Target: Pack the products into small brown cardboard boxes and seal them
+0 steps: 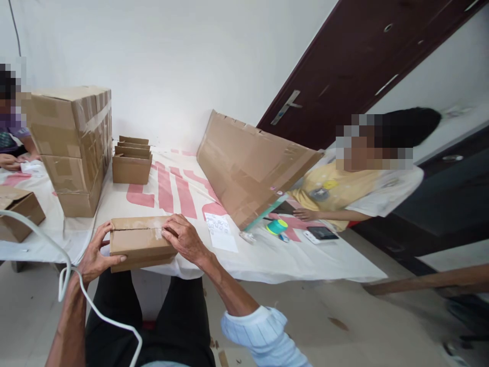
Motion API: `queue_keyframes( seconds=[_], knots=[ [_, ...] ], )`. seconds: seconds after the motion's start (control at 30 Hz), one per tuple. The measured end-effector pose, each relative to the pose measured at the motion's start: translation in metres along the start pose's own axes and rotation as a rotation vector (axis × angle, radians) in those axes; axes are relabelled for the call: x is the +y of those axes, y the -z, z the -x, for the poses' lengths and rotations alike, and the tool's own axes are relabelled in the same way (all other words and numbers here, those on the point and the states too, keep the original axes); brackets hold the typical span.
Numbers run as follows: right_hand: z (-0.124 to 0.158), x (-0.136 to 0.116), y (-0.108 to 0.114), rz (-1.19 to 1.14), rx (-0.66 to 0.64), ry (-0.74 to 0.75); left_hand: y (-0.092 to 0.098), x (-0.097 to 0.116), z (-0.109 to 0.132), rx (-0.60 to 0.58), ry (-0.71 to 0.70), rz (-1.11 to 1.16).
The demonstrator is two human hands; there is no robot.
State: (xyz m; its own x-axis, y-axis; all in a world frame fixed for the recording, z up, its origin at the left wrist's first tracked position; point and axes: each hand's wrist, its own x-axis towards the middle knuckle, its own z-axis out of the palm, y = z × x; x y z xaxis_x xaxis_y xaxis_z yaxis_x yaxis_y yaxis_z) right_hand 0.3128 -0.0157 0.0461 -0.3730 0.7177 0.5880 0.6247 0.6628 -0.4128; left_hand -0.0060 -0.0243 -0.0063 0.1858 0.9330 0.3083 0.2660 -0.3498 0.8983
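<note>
Sealing the box (139,245) at lower left, apparently: left hand (92,256) clasps one end, right hand (186,238) pinches the other; tape (158,233) wants smoothing.

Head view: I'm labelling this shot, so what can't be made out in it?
In the head view:
Inside of the box between left hand and right hand: hidden by its flaps.
Marks on the paper: too small to read.
Far-left box: cut off by the picture's edge.
</note>
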Motion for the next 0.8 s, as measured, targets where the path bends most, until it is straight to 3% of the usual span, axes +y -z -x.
queue_keyframes(
  seconds=[0.8],
  knots=[
    [-0.002,-0.003,-0.017,-0.088,0.190,-0.150,0.000,0.000,-0.001,-0.015,0.003,-0.035]
  ],
)
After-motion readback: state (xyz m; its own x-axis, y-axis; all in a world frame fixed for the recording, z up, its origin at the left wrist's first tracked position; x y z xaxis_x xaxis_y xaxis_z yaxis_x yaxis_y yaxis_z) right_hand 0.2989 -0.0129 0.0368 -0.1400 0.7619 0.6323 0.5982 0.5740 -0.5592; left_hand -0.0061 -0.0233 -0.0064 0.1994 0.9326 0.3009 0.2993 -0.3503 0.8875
